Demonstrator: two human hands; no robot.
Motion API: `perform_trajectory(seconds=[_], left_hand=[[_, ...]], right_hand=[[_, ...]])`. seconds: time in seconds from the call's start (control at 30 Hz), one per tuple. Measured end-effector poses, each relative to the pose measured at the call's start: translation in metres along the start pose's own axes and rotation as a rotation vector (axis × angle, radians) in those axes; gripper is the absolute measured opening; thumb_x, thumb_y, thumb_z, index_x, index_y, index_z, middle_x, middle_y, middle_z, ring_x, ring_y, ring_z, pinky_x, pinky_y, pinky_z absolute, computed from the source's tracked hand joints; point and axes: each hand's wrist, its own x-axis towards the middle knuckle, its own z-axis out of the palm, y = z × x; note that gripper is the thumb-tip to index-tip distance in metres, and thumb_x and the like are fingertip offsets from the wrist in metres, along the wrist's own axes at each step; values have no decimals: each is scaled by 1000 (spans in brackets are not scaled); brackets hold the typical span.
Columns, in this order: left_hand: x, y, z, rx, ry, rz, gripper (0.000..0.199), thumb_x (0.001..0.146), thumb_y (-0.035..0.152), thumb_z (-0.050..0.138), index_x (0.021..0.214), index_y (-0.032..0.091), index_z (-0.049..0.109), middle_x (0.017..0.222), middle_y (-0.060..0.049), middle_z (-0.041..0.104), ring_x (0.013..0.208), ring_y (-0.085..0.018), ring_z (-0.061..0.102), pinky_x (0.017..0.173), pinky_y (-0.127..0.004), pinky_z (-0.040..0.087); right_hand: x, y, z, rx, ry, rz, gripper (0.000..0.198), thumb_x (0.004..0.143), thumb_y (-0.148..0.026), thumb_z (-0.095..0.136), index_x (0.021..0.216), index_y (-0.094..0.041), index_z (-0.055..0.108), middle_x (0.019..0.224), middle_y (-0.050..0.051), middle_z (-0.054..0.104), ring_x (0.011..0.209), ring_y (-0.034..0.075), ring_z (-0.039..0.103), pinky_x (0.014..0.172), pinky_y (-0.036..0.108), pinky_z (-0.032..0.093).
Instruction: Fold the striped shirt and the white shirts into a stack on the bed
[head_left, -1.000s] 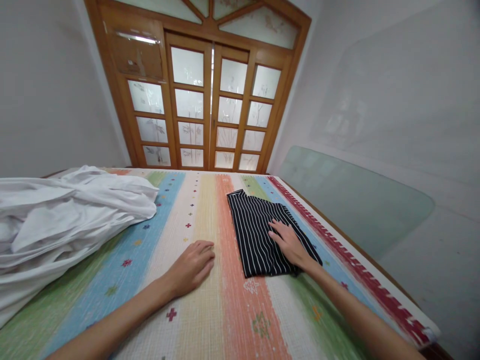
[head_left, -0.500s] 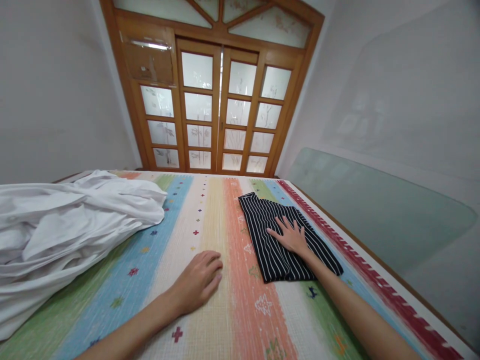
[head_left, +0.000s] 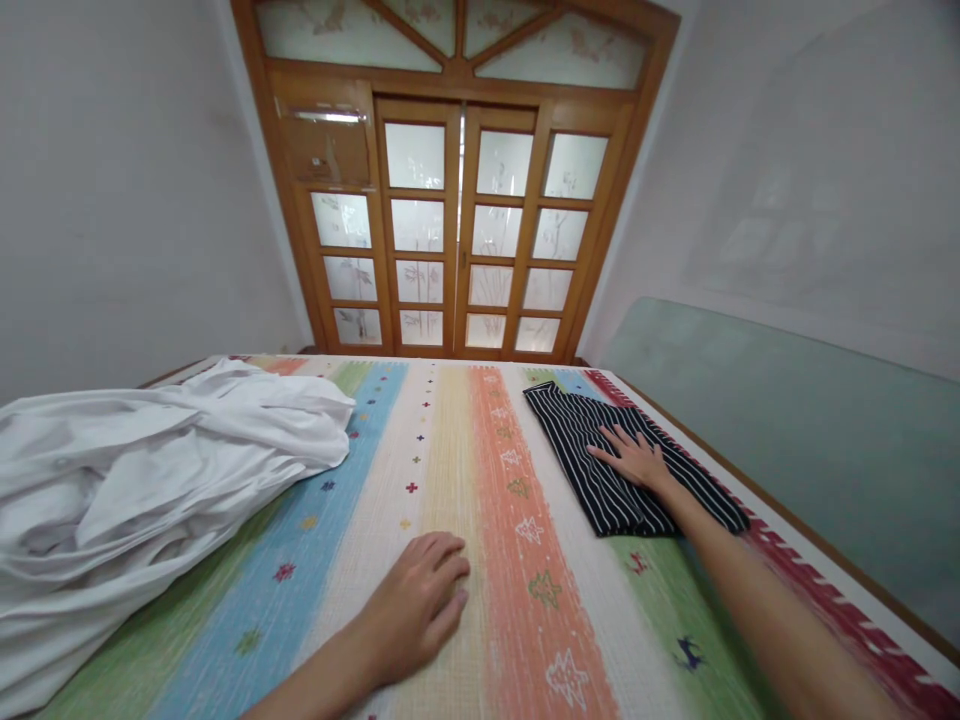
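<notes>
Nearest up, low in the middle of the frame, here's the left hand, palm down on the striped cover, fingers loosely curled, about half open, nothing visible in its grasp, though its underside is hidden. Over at the left edge, a big rumpled heap of white cloth, well apart from either hand. Now right of center: the right hand, open wide, fingers fanned, lying flat on the folded black cloth with its thin white stripes, touching it, no pinch on it. Beyond, at the right, a pale green panel along the wall, and upper center, wooden doors with frosted panes.
</notes>
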Motion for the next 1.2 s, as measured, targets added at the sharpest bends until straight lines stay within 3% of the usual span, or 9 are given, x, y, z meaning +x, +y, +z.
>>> perform_trajectory(seconds=[0.23, 0.43, 0.53, 0.63, 0.8, 0.97, 1.1, 1.2], left_hand=[[0, 0, -1, -3, 0, -8, 17, 87, 17, 51, 101, 21, 59, 119, -10, 62, 116, -24, 55, 101, -44, 46], [1, -1, 0, -21, 7, 9, 18, 88, 17, 50, 102, 22, 59, 117, -10, 62, 114, -25, 56, 99, -45, 47], [0, 0, 0, -24, 22, 11, 18, 88, 17, 49, 102, 22, 59, 116, -10, 62, 113, -24, 56, 98, -44, 47], [0, -1, 0, -15, 12, 3, 17, 88, 19, 49, 102, 22, 59, 115, -8, 62, 113, -23, 56, 99, -43, 48], [1, -2, 0, -11, -10, -28, 17, 86, 24, 51, 100, 30, 58, 116, -8, 63, 113, -25, 57, 99, -45, 50], [1, 0, -3, -12, -26, -25, 18, 87, 26, 49, 101, 33, 58, 116, -7, 64, 112, -26, 60, 100, -45, 51], [1, -22, -21, 124, -42, 21, 23, 91, 29, 46, 110, 27, 59, 124, -7, 63, 121, -26, 56, 105, -44, 46], [1, -60, -62, 337, 79, -91, 28, 93, 33, 44, 113, 22, 59, 130, -10, 61, 127, -31, 51, 108, -48, 39]], right_hand=[[22, 22, 6, 25, 107, -172, 87, 82, -80, 18, 153, -31, 29, 162, 7, 19, 141, 47, 25, 107, 73, 17], [-13, -24, 6, 122, 217, -220, 83, 90, -70, 21, 156, -20, 19, 163, 11, 10, 147, 39, 14, 114, 61, 19], [-41, -43, 4, 140, 180, -418, 79, 90, -69, 30, 155, -24, 25, 163, 6, 12, 149, 32, 8, 117, 55, 16], [-63, -43, 1, 178, 92, -529, 74, 91, -67, 33, 154, -27, 28, 163, 5, 15, 149, 29, 12, 119, 52, 15], [-79, -25, -2, 197, 33, -570, 79, 91, -68, 30, 155, -22, 25, 162, 7, 16, 149, 27, 13, 120, 50, 13], [-95, -18, 0, 152, 40, -518, 79, 90, -71, 31, 154, -24, 27, 161, 6, 19, 149, 28, 13, 120, 53, 12], [-109, -19, -1, 106, 19, -482, 84, 88, -74, 33, 154, -23, 26, 161, 7, 18, 148, 29, 12, 120, 53, 12], [-114, -19, -1, 88, 18, -480, 85, 86, -75, 35, 154, -24, 26, 161, 7, 18, 148, 30, 12, 119, 54, 13]])
